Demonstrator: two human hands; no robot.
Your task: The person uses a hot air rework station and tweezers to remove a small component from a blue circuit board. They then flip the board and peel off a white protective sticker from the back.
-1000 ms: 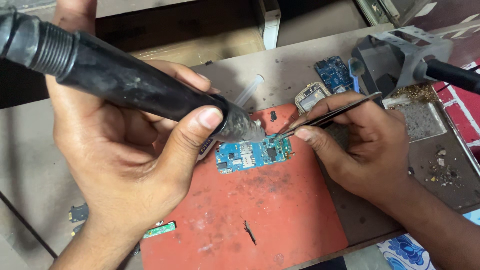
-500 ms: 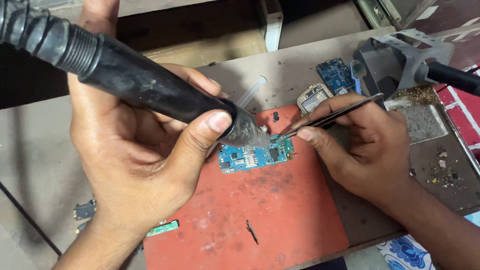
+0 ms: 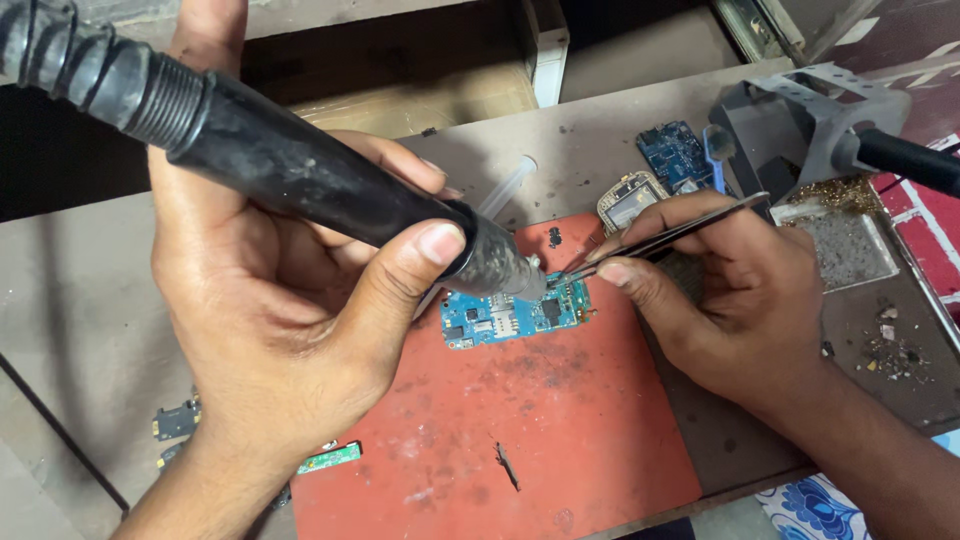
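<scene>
my left hand is wrapped round the black hot-air wand, nozzle just over the blue circuit board lying on the red mat; my right hand pinches tweezers, tips at the board's upper edge.

Single head-worn view, no second one to share the scene with. It looks steeply down and slightly forward onto the workbench, close in: the left hand fills most of the left half, the right hand sits right of centre. Red mat takes lower centre. The bench's far edge runs along the top of the picture.
</scene>
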